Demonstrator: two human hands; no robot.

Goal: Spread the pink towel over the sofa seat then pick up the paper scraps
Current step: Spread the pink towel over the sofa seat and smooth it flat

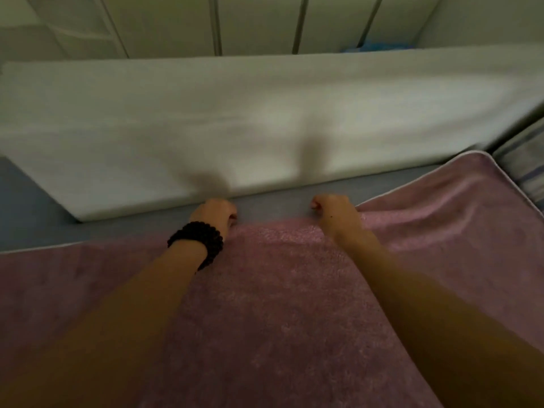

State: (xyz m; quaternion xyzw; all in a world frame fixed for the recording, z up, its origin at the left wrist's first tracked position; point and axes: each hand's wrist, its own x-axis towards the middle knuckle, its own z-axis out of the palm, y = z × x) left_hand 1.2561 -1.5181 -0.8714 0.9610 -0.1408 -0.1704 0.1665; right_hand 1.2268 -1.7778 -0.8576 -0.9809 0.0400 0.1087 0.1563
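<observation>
Both my hands are curled shut on the far hem of the fuzzy pink terry towel (279, 304). My left hand (216, 214), above the black beaded bracelet (196, 241), and my right hand (335, 214) sit near each other mid-hem, fingers folded under. Looks like a pinch on the fabric edge, though the fingertips themselves are hidden.

Towel location: draped over the grey-blue sofa seat (38, 219), covering most of the near part. A strip of bare seat is still exposed between the hem and the long white back cushion (235, 119).

Handling, my read: soft, limp, light, no stiffness. It'll sag and bunch anywhere I'm not holding it. The pile probably grips the seat fabric, so dragging will wrinkle it; lift and lay is better. Best holds are the hem and the piped corners, hands wider apart than now.

Edges:
- right far corner (482, 156) is rumpled and riding up, folds running toward my right hand
- left hem lies flatter, further back from the cushion
- hem is skewed overall

Room: open seat to the far left, cushion blocks forward travel, striped fabric (527, 169) crowds the right corner.

No paper scraps visible.
</observation>
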